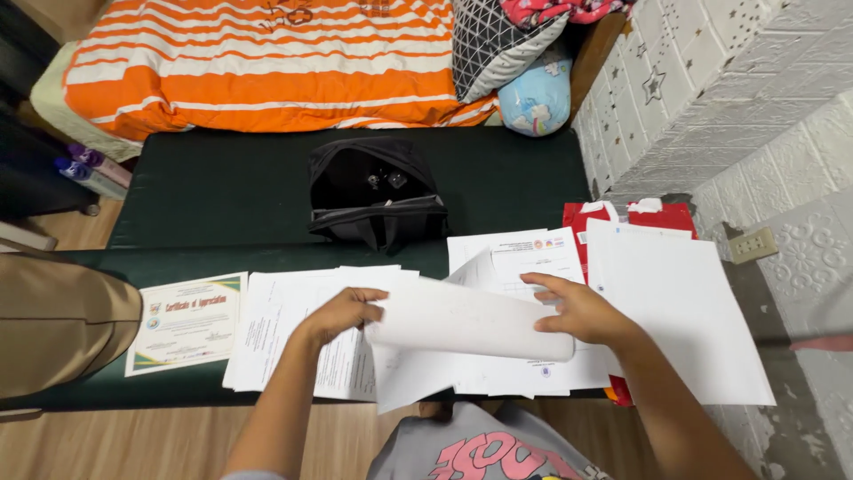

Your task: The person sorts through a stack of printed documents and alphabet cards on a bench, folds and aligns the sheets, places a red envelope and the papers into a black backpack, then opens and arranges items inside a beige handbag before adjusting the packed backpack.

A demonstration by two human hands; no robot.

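Observation:
My left hand [342, 313] and my right hand [577, 311] hold a curled white sheet of paper [471, 322] by its two ends, just above a spread of white papers [293, 342] on a dark green mat [222, 187]. The sheet bends into a loose roll between the hands. A printed certificate with a green and yellow border [187, 322] lies flat at the left of the spread. More white sheets [680, 311] lie at the right, over a red bag [662, 216].
An open black bag [378, 191] sits on the mat beyond the papers. Behind it is a bed with an orange and white striped cover [258, 58] and pillows [493, 40]. A white brick-pattern wall [755, 107] with a socket [752, 244] stands at the right. Tan fabric [53, 324] lies at the left.

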